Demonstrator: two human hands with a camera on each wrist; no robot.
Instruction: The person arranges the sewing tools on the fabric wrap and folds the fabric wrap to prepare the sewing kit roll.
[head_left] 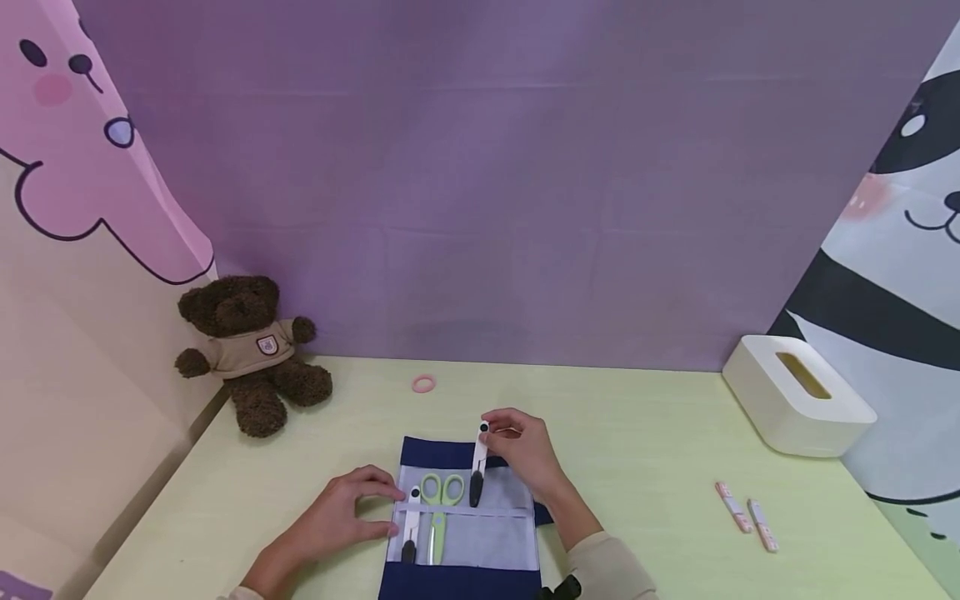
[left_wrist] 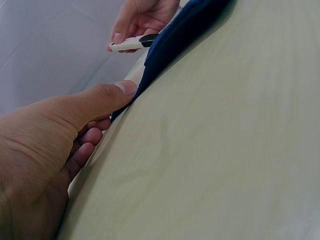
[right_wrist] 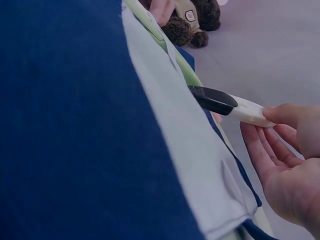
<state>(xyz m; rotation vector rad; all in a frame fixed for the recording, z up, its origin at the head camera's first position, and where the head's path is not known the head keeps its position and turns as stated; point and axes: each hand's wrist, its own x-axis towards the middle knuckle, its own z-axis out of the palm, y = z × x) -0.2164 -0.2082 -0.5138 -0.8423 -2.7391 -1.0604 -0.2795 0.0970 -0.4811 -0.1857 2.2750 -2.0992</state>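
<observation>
Head view showed the right hand (head_left: 527,447) pinching a white-and-black tool (head_left: 480,458) over the open pouch (head_left: 491,542), maybe to tuck it in; next probably needed lining up with the strap (head_left: 497,512). The left hand (head_left: 335,515), thumb and finger spread, touched the pouch's side. Left wrist view showed its thumb there. Right wrist view showed bent fingers on the tool's white end.

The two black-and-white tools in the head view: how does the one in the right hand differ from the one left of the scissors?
The held tool is pinched by the right hand, while the stowed tool lies in the case, gripped by neither hand. In this view, the held tool is right of the scissors; the stowed tool is left of them. Both have a white body and a black lower end.
</observation>
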